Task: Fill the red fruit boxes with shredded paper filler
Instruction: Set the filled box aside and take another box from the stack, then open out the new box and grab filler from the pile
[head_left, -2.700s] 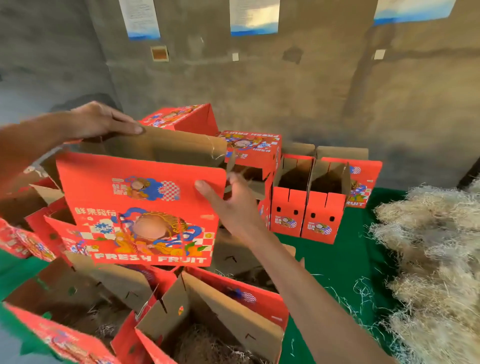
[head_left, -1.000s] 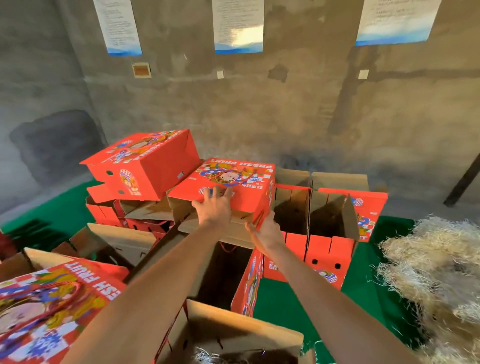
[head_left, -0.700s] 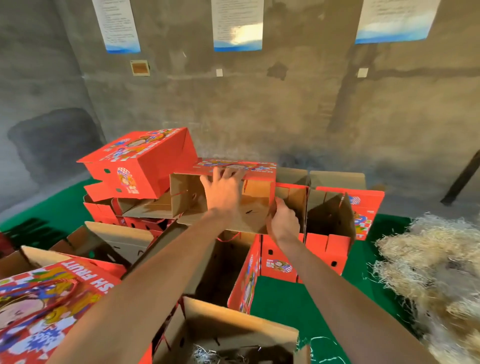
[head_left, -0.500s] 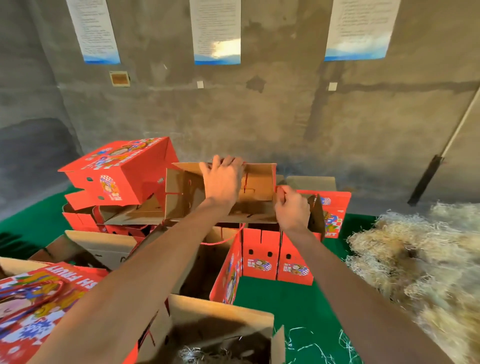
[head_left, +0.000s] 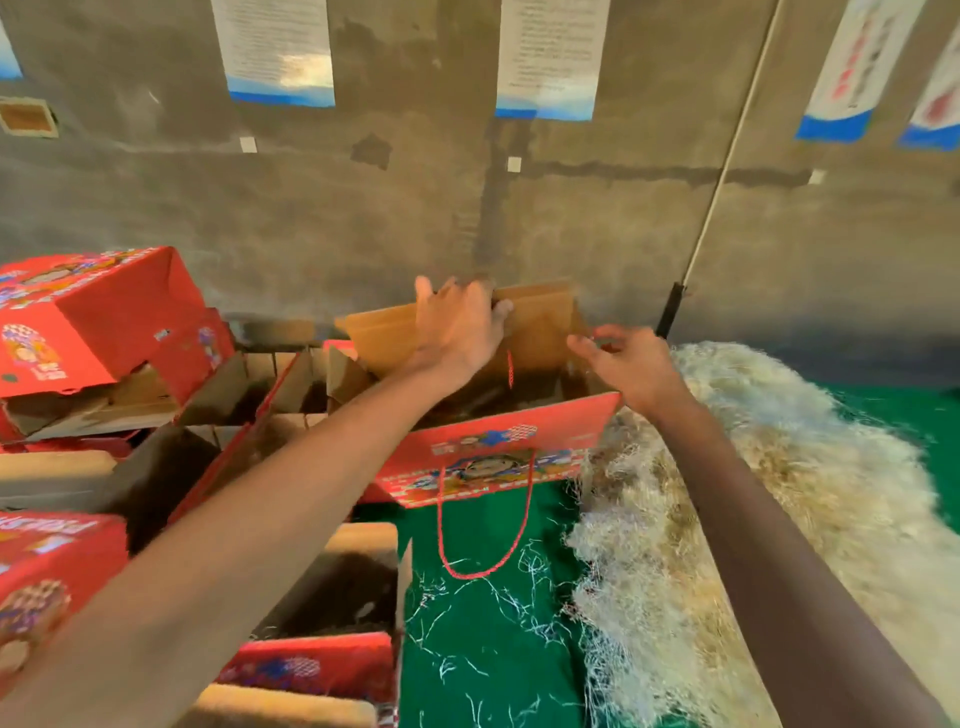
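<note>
At mid-frame an open red fruit box (head_left: 498, 452) sits beside the shredded paper pile (head_left: 753, 493), which fills the right of the frame. The left hand (head_left: 457, 325) grips the box's raised back flap (head_left: 535, 317); the right hand (head_left: 631, 364) hovers with loosely curled fingers at the right corner, holding nothing. This box looks unfilled, though its inside is dark. At the bottom, another box (head_left: 337, 597) shows a few strands. Most filling seems left.

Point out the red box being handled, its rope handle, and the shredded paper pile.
red box (head_left: 498, 441): head view, on its printed front panel.
rope handle (head_left: 485, 571): head view, at the bottom of the hanging loop.
shredded paper pile (head_left: 779, 499): head view, on the middle of the heap.
</note>
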